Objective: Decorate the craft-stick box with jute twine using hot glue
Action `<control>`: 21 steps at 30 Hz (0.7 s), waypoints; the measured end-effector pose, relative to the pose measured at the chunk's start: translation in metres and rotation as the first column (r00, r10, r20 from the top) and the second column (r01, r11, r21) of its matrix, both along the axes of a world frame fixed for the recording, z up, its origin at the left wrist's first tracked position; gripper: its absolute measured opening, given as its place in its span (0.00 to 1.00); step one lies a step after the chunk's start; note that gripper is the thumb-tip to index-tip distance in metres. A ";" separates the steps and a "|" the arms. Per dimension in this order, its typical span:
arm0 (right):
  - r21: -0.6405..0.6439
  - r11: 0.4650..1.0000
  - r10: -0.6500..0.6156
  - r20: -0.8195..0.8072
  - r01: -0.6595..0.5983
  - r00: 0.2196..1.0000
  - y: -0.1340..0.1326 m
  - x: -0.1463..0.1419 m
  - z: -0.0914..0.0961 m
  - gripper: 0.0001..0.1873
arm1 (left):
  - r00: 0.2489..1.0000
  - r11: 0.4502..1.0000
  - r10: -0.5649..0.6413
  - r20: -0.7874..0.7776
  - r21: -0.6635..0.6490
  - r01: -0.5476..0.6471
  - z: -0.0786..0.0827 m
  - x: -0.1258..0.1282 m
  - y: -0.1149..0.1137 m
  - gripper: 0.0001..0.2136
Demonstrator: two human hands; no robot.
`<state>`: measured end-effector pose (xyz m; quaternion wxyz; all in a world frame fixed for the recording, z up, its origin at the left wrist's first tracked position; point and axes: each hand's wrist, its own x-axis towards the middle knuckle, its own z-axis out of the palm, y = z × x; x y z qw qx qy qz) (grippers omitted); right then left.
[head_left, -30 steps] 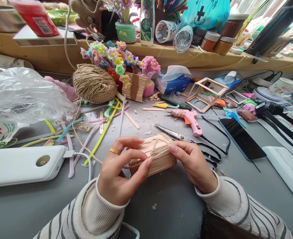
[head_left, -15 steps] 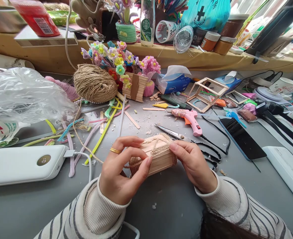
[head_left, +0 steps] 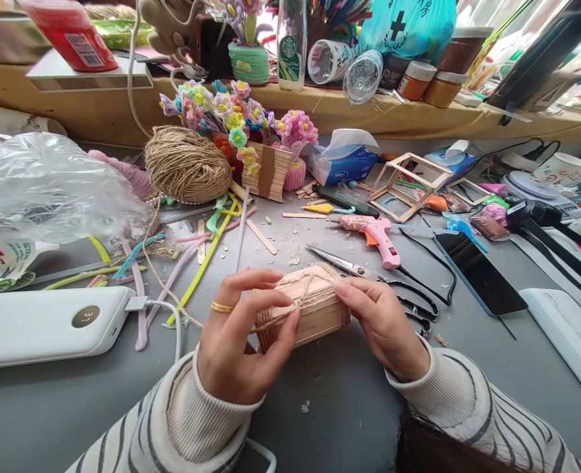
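Observation:
A small box of flat wooden craft sticks (head_left: 315, 332) is between my hands, tilted, with twine (head_left: 314, 289) lying in a loop over its top and wound at its ends. My left hand (head_left: 246, 335) pinches the twine with thumb and index finger at the box's near left side; the other fingers arch above. My right hand (head_left: 384, 322) grips the box's right end, its thumb on the upper edge and the other fingers mostly hidden behind. From my left hand the twine runs back across the table to a large twine ball (head_left: 188, 164).
Scissors (head_left: 342, 261) and a pink glue gun (head_left: 374, 238) lie just beyond the box. A phone (head_left: 480, 274) is at right, a white power bank (head_left: 48, 327) at left. Pipe cleaners, loose sticks and a stick frame (head_left: 409, 187) are spread behind.
My left index finger and thumb have shifted slightly along the twine, and the other fingers have lowered a little. The box and my right hand have hardly moved.

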<state>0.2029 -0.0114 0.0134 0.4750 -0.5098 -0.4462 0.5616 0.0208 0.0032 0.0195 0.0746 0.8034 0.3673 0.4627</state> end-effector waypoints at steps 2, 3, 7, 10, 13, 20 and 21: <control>-0.012 1.000 0.002 -0.011 -0.003 1.000 0.000 0.000 0.000 0.15 | 0.997 0.992 0.026 -0.072 0.129 -0.017 0.001 0.001 -0.001 0.11; -0.019 1.000 0.004 -0.015 -0.005 1.000 0.000 -0.001 0.000 0.15 | 0.995 0.985 0.038 -0.095 0.169 -0.022 0.001 0.002 -0.001 0.11; -0.030 0.999 0.010 -0.029 -0.011 1.000 -0.001 -0.001 0.001 0.15 | 0.991 0.988 0.039 -0.131 0.155 -0.019 0.004 0.004 -0.004 0.11; -0.021 1.000 0.014 -0.033 -0.014 0.999 -0.001 -0.001 0.001 0.15 | 0.991 0.989 0.052 -0.123 0.146 -0.034 0.005 0.006 -0.007 0.10; -0.011 1.000 0.013 -0.039 -0.014 0.999 -0.001 0.000 0.001 0.14 | 0.991 0.986 0.063 -0.119 0.162 -0.043 0.006 0.008 -0.007 0.10; 0.008 1.000 0.024 -0.052 -0.024 0.998 -0.001 0.001 -0.001 0.13 | 0.996 0.999 0.009 -0.084 0.048 -0.005 0.006 0.008 0.000 0.13; 0.008 0.999 0.032 -0.064 -0.032 0.997 -0.001 0.002 -0.001 0.13 | 0.997 0.999 0.004 -0.076 0.042 -0.001 0.006 0.009 0.000 0.13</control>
